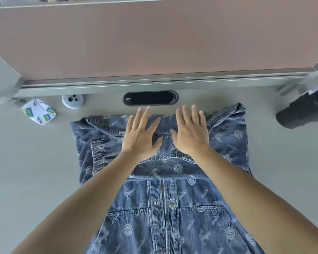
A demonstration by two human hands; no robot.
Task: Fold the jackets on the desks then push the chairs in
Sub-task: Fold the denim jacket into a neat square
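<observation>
1. Centre frame: blue patterned denim jacket [173, 217] lies on the grey surface [31, 171], its upper part folded over.
2. Left hand [141, 133] and right hand [191, 132] lie flat with straight fingers, pressing that fold.
3. Judgement: folding is partway done. Further folds and the chairs remain; no chair is in view.

Jacket [173, 217] lying on desk [26, 162], left hand [141, 136] and right hand [190, 134] resting on it, packet [39, 111] sitting far left.

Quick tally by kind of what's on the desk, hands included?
Denim jacket: 1
Hands: 2 (left hand, right hand)
White printed packet: 1
Round white fitting: 1
Black oval panel: 1
Black cylinder: 1
Total: 7
</observation>
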